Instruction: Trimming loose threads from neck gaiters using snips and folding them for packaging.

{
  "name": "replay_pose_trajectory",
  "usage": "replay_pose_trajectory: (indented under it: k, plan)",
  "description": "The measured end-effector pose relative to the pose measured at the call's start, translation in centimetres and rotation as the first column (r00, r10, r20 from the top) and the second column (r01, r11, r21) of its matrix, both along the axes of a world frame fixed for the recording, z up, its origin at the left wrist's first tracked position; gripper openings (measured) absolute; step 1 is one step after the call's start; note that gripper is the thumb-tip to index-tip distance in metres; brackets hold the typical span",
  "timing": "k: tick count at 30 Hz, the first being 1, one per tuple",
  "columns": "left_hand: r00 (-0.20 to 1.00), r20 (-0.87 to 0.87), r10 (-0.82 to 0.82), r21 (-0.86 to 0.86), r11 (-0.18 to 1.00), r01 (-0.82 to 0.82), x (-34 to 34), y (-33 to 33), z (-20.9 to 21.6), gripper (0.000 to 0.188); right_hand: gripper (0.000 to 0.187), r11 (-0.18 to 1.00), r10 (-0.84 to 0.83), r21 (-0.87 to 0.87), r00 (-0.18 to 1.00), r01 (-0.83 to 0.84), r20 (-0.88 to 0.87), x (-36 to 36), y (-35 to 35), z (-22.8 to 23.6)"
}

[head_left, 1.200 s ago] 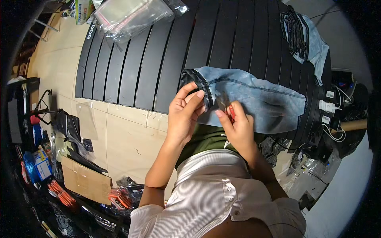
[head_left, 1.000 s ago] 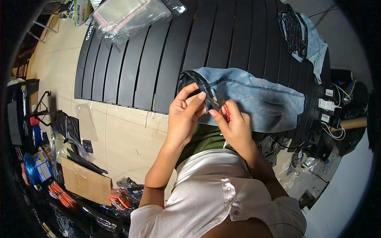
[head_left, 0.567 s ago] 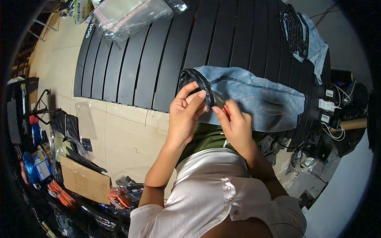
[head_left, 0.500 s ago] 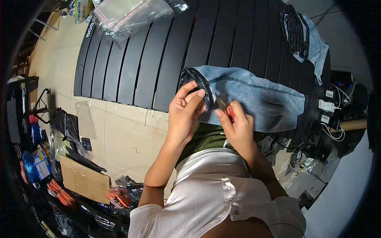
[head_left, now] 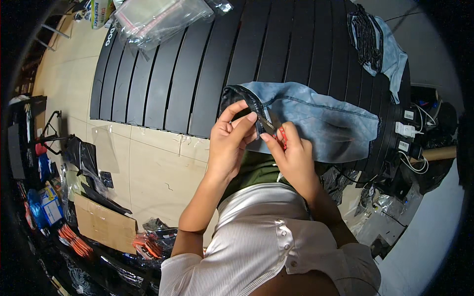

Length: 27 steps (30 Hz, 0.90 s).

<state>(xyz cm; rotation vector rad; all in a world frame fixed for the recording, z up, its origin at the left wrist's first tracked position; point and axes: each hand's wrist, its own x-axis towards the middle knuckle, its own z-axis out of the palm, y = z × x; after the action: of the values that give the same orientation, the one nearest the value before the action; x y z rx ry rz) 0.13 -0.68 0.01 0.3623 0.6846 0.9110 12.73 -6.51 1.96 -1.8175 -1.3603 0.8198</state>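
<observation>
A light-blue, mottled garment piece (head_left: 316, 116) with dark seams lies across the near edge of the black slatted table. My left hand (head_left: 228, 140) pinches its dark stitched hem (head_left: 253, 101) at the left end, thumb against fingers. Closed around small red-handled scissors (head_left: 283, 136), my right hand (head_left: 297, 157) holds their blades up at the hem, close beside my left fingertips. A small white tag shows at the hem by the blades. Whether the blades touch thread or cloth cannot be made out.
Clear plastic bags (head_left: 163, 19) lie at the table's (head_left: 180, 79) far left. A stack of folded dark and blue garments (head_left: 368, 42) rests at the far right. White plugs with cables (head_left: 406, 129) sit at the right edge. A cardboard sheet (head_left: 104, 222) is at lower left.
My right hand has shifted slightly left and up, bringing the scissors' blades nearer the hem. The left hand keeps its pinch in about the same place.
</observation>
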Motion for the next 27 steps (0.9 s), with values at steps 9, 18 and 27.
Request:
replay_pose_trajectory:
  k: [9, 18, 27]
  plan:
    - [0.995, 0.096, 0.032, -0.218, 0.976, -0.011, 0.3, 0.1, 0.9, 0.033, 0.026, 0.999, -0.002, 0.047, 0.997, -0.001, 0.077, -0.3, 0.3, -0.5]
    - [0.992, 0.117, 0.056, -0.258, 0.966, -0.024, 0.5, 0.1, 0.8, 0.032, 0.024, 0.999, 0.028, 0.039, 0.972, -0.038, 0.234, -0.1, 0.4, -0.5]
    - [0.996, 0.077, 0.034, -0.199, 0.98, -0.018, 0.4, 0.0, 0.4, 0.027, 0.028, 0.994, -0.089, -0.074, 0.995, 0.086, -0.045, 0.5, -0.4, 1.8]
